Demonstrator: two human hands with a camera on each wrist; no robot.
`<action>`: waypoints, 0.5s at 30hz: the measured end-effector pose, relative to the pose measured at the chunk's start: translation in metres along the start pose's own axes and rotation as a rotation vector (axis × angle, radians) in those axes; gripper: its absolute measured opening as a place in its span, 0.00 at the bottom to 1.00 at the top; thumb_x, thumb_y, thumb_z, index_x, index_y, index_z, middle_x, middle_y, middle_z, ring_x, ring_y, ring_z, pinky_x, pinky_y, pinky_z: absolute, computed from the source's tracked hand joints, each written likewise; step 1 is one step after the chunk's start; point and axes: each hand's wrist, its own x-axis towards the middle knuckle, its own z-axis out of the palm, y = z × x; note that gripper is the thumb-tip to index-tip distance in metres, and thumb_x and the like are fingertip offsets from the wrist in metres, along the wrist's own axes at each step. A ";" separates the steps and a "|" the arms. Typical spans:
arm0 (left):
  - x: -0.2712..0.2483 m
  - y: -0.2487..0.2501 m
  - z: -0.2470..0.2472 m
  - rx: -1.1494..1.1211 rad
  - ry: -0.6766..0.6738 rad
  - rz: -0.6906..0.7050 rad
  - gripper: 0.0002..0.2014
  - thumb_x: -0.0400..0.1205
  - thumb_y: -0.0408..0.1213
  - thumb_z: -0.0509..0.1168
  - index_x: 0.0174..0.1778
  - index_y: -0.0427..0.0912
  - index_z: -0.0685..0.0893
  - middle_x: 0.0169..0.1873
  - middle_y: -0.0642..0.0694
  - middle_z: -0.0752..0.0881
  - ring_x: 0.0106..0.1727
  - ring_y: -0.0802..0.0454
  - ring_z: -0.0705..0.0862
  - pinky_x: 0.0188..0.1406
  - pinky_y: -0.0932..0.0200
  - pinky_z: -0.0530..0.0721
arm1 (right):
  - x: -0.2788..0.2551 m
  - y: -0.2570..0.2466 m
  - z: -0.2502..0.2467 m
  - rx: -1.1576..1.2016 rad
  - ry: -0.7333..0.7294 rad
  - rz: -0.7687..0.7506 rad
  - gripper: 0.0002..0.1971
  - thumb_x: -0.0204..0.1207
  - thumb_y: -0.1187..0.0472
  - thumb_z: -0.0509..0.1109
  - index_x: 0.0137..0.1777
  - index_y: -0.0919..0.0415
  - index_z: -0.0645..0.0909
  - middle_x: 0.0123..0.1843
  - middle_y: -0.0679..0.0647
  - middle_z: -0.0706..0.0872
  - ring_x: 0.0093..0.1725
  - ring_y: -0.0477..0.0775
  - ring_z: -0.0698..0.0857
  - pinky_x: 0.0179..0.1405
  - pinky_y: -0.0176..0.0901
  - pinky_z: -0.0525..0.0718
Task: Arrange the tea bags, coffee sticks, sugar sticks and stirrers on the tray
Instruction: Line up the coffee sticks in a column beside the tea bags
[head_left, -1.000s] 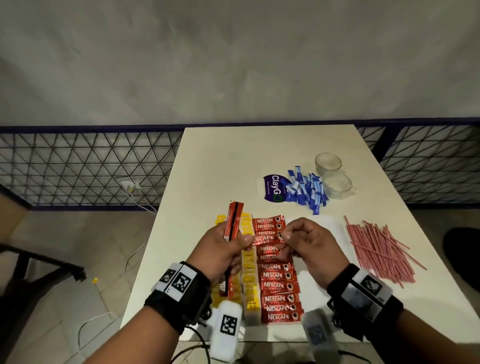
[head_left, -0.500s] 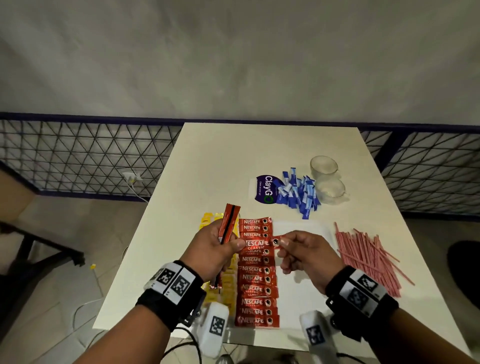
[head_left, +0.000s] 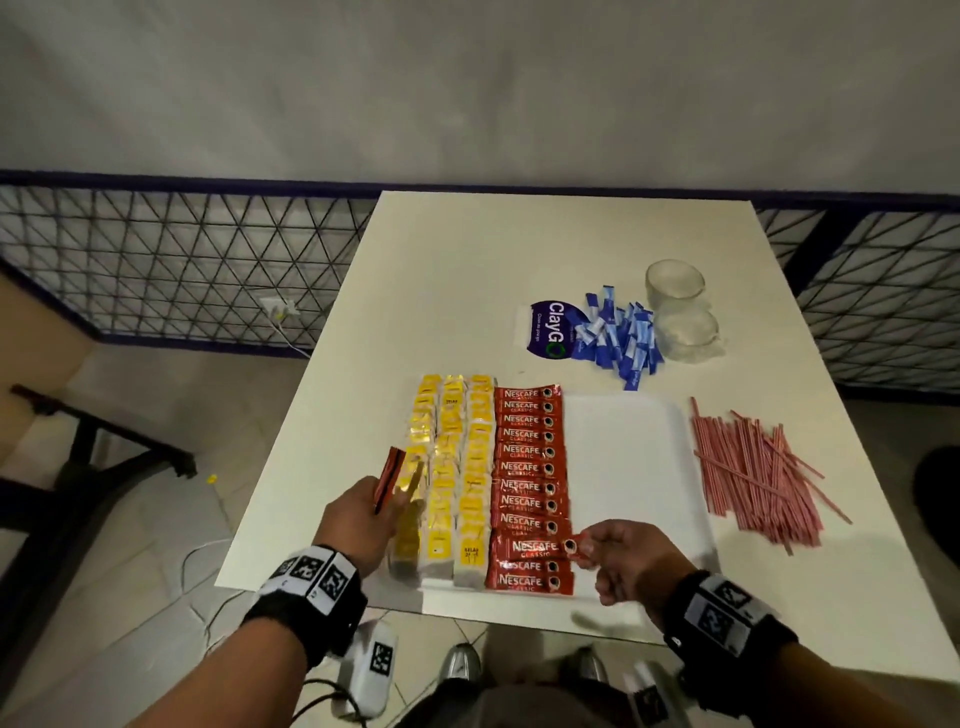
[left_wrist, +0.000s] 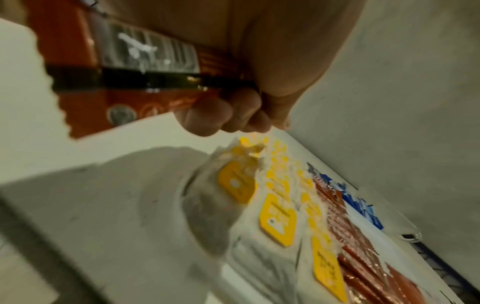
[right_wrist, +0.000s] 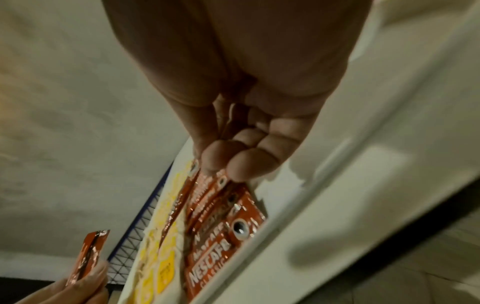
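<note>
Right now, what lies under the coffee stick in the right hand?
The right hand pinches one coffee stick over the near end of the red coffee row on the white tray. The sticks directly beneath are partly covered, so whether they touch is unclear.

Plain grey plaster wall (head_left: 467, 78); blue-framed wire-mesh railing (head_left: 182, 265); pale cream rectangular table (head_left: 519, 249); beige tiled floor (head_left: 130, 597); black-legged furniture (head_left: 78, 467) left.

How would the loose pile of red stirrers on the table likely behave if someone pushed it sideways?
The stirrers look thin and light, so they would probably scatter rather than slide as one. They lie crisscrossed, so some may snag. Being round-looking sticks on the smooth table, a few might roll.
</note>
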 end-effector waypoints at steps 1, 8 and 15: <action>0.000 -0.006 0.002 0.009 -0.005 -0.010 0.13 0.82 0.51 0.64 0.40 0.45 0.78 0.33 0.45 0.87 0.34 0.43 0.83 0.39 0.48 0.85 | 0.001 0.004 0.003 -0.004 0.004 0.014 0.04 0.79 0.68 0.69 0.47 0.69 0.83 0.36 0.62 0.87 0.21 0.52 0.77 0.23 0.42 0.80; 0.001 -0.032 0.003 -0.016 -0.071 -0.034 0.12 0.81 0.53 0.64 0.40 0.49 0.81 0.35 0.46 0.88 0.33 0.46 0.82 0.37 0.52 0.83 | 0.004 0.012 0.018 -0.060 0.074 0.034 0.05 0.80 0.66 0.69 0.50 0.68 0.82 0.39 0.61 0.89 0.21 0.50 0.75 0.21 0.40 0.78; 0.003 -0.037 0.003 -0.024 -0.082 -0.019 0.11 0.81 0.53 0.64 0.39 0.51 0.80 0.34 0.48 0.87 0.31 0.49 0.81 0.33 0.56 0.80 | 0.006 0.007 0.023 -0.201 0.135 0.019 0.05 0.77 0.61 0.73 0.46 0.63 0.84 0.40 0.57 0.91 0.23 0.51 0.76 0.24 0.41 0.80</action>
